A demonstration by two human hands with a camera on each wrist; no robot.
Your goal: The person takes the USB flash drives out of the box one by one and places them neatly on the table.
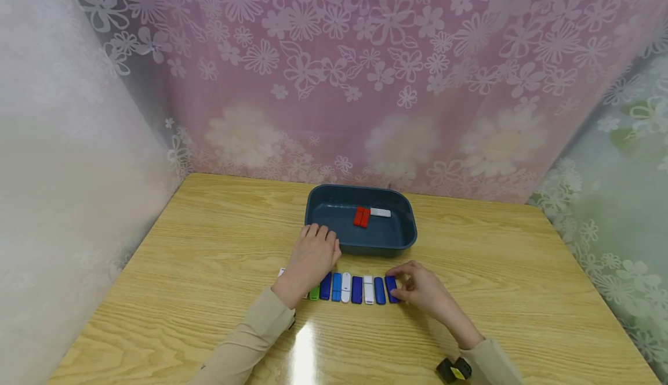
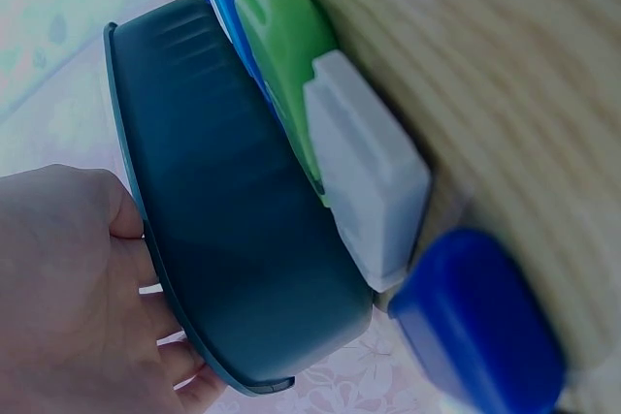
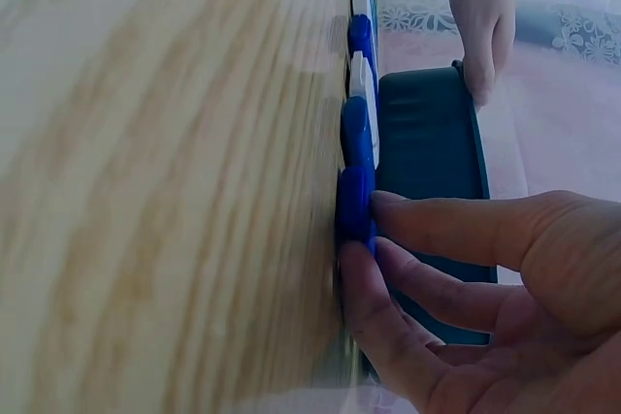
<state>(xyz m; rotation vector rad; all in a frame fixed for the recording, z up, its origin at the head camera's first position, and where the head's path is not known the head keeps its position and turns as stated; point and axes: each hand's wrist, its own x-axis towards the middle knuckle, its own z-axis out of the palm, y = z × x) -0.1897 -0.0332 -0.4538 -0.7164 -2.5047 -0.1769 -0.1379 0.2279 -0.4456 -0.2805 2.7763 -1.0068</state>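
In the head view, my right hand (image 1: 425, 289) pinches the dark blue USB stick (image 1: 391, 288) at the right end of a row on the table. In the right wrist view, thumb and fingers grip this blue stick (image 3: 353, 206). My left hand (image 1: 313, 254) reaches across the row's left part, its fingers at the front-left rim of the dark teal bin (image 1: 360, 250). The left wrist view shows those fingers partly hidden behind the rim. White, blue and green USB sticks stand side by side, including a green one (image 2: 286, 46) and a blue one (image 2: 480, 322).
Inside the bin lie two red USB sticks (image 1: 362, 217) and a white one (image 1: 380, 213). The bin stands behind the row on the wooden table (image 1: 219, 240). Floral curtains (image 1: 334, 83) hang behind and at both sides.
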